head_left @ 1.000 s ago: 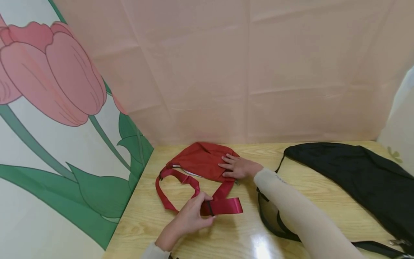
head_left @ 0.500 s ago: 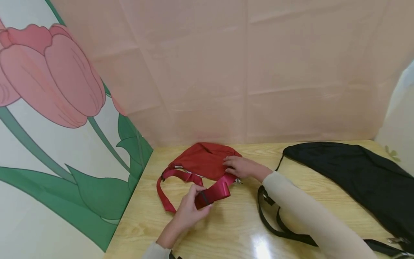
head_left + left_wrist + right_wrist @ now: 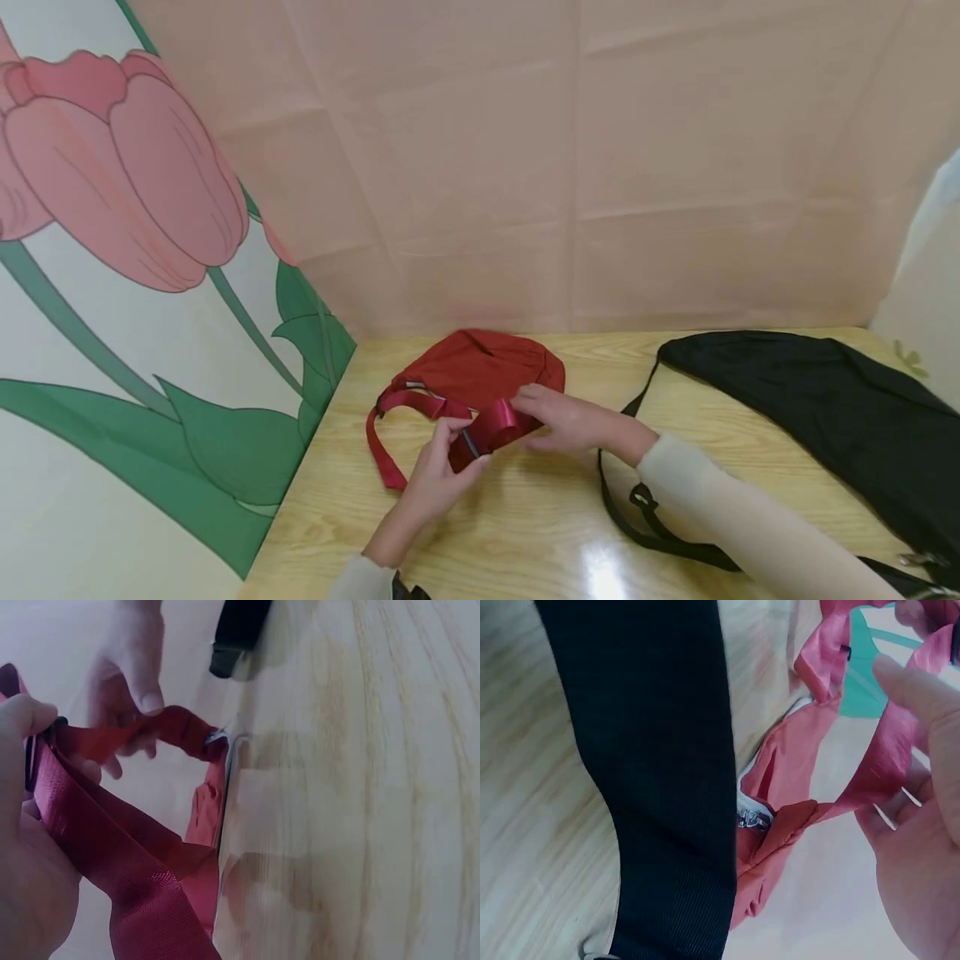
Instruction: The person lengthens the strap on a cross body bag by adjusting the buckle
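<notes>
A red waist bag (image 3: 487, 367) lies on the wooden table, its red webbing strap (image 3: 397, 458) looped toward me. My left hand (image 3: 438, 479) pinches the strap at its black slider buckle (image 3: 471, 443), raised in front of the bag. On the other side, my right hand (image 3: 566, 421) has the strap passing between thumb and fingers, as the right wrist view shows. Between the hands a doubled loop of strap stands up. A metal zipper pull (image 3: 754, 819) hangs at the bag's end. In the left wrist view the strap (image 3: 112, 840) runs down from the left hand's fingers.
A large black bag (image 3: 825, 408) lies at the right, its black strap (image 3: 637, 533) curving across the table under my right forearm. A wide black strap (image 3: 660, 772) fills much of the right wrist view. A pink covering (image 3: 480, 167) hangs behind the table; a tulip-painted wall (image 3: 135, 167) stands left.
My right hand has come off the bag's body, moving toward me onto the strap. My left hand has lifted the buckle slightly up and left, and the strap's free loop has swung upward.
</notes>
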A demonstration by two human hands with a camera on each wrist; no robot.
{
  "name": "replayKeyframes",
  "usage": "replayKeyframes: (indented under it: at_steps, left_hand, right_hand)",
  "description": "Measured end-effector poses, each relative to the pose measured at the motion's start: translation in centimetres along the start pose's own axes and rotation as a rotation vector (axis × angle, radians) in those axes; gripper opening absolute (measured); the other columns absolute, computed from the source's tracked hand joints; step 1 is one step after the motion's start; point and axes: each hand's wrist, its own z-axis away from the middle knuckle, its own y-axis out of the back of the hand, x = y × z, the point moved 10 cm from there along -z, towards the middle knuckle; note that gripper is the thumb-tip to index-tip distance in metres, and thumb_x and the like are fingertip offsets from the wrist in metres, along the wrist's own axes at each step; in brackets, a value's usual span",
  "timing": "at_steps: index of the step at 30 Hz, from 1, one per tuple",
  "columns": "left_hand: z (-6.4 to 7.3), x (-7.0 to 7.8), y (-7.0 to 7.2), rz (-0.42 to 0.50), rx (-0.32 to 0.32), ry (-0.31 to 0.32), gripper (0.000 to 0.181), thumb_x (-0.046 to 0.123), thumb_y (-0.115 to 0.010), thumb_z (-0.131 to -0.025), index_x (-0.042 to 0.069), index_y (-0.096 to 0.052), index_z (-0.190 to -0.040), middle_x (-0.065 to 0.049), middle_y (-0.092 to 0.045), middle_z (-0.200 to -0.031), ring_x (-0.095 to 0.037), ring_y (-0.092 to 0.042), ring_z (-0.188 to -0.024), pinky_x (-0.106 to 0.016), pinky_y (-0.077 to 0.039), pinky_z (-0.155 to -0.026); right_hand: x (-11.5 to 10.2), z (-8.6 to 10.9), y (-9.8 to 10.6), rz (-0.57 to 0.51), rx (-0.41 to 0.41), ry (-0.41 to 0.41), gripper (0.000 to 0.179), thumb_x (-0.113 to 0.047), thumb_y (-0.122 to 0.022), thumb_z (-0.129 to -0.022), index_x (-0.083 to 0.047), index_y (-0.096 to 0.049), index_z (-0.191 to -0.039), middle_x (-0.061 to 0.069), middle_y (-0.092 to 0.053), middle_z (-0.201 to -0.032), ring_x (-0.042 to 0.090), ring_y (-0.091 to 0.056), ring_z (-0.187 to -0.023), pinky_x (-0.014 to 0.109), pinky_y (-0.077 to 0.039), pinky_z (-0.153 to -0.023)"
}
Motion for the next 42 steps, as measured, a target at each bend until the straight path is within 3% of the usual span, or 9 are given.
replayKeyframes:
  at_steps: [6,13,18,29,33,42]
  left_hand:
    - [-0.2,0.0,0.0,-0.032,-0.004,0.007,0.048,0.023,-0.073,-0.095,0.014,-0.045,-0.134,-0.002,-0.068,-0.120,-0.015,-0.065,-0.101,-0.029,-0.055,-0.083]
    - [-0.6,-0.2,0.2,-0.111,0.007,0.051,0.050,0.036,-0.070,-0.097,0.017,-0.049,-0.138,-0.002,-0.064,-0.124,-0.016,-0.062,-0.108,-0.030,-0.053,-0.089]
    - [-1.0,0.1,0.7,-0.168,0.028,0.034,0.048,0.036,-0.071,-0.096,0.014,-0.053,-0.136,-0.003,-0.065,-0.117,-0.017,-0.062,-0.104,-0.029,-0.053,-0.084]
    - [-1.0,0.0,0.8,-0.142,0.030,0.014,0.048,0.027,-0.072,-0.096,0.012,-0.051,-0.137,-0.007,-0.065,-0.117,-0.019,-0.063,-0.101,-0.028,-0.053,-0.081]
    - [-1.1,0.2,0.7,-0.126,0.026,0.003,0.046,0.025,-0.070,-0.098,0.012,-0.050,-0.137,-0.006,-0.066,-0.117,-0.018,-0.063,-0.102,-0.029,-0.053,-0.083]
    - [-1.1,0.2,0.6,-0.129,0.027,0.000,0.048,0.027,-0.069,-0.098,0.011,-0.049,-0.139,-0.007,-0.066,-0.120,-0.018,-0.063,-0.104,-0.029,-0.054,-0.084]
  right_hand:
    - [0.5,0.7,0.2,0.082,0.019,-0.032,0.051,-0.030,-0.075,-0.093,-0.013,-0.058,-0.139,-0.002,-0.055,-0.124,0.014,-0.050,-0.113,0.037,-0.049,-0.095]
    - [1.0,1.3,0.8,0.074,0.049,-0.045,0.048,-0.031,-0.074,-0.094,-0.023,-0.059,-0.139,-0.004,-0.056,-0.126,0.014,-0.049,-0.114,0.037,-0.050,-0.093]
    - [1.4,1.8,1.6,0.035,0.085,-0.014,0.045,-0.029,-0.073,-0.095,-0.022,-0.060,-0.138,-0.003,-0.058,-0.126,0.016,-0.049,-0.116,0.040,-0.048,-0.096]
    - [2.2,2.6,2.6,-0.020,0.094,-0.062,0.046,-0.024,-0.072,-0.095,-0.019,-0.058,-0.138,-0.001,-0.057,-0.127,0.017,-0.051,-0.116,0.043,-0.049,-0.096]
    - [1.3,2.5,2.7,0.022,0.122,-0.041,0.048,-0.021,-0.076,-0.092,-0.018,-0.058,-0.138,-0.002,-0.057,-0.123,0.016,-0.052,-0.112,0.041,-0.050,-0.091]
    - [-0.2,2.4,2.9,0.194,0.214,0.035,0.048,-0.037,-0.081,-0.087,-0.023,-0.066,-0.130,-0.004,-0.059,-0.105,0.012,-0.052,-0.096,0.038,-0.046,-0.083]
